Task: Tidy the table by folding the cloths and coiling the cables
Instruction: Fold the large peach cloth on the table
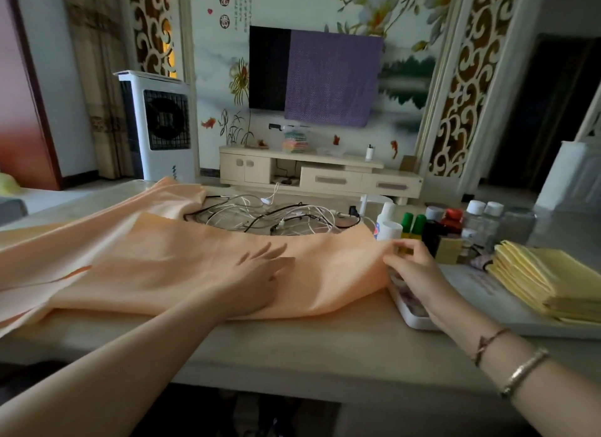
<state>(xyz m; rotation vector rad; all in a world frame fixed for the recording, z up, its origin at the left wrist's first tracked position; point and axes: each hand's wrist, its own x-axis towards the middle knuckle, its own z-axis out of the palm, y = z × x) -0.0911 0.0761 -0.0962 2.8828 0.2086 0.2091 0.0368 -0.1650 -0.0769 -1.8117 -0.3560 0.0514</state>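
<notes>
A large peach cloth [156, 261] lies spread across the table, folded over on itself at its right part. My left hand [260, 271] rests flat on it with straight fingers. My right hand [413, 267] pinches the cloth's right edge near the bottles. Behind the cloth a tangle of white and black cables [276, 217] lies on the table. A stack of folded yellow cloths [546, 282] sits at the right.
Several small bottles [432, 225] stand behind my right hand. A white tray [416, 319] holds papers under the yellow stack. The pale table [292, 349] has its front edge close to me. A TV cabinet and an air cooler stand beyond.
</notes>
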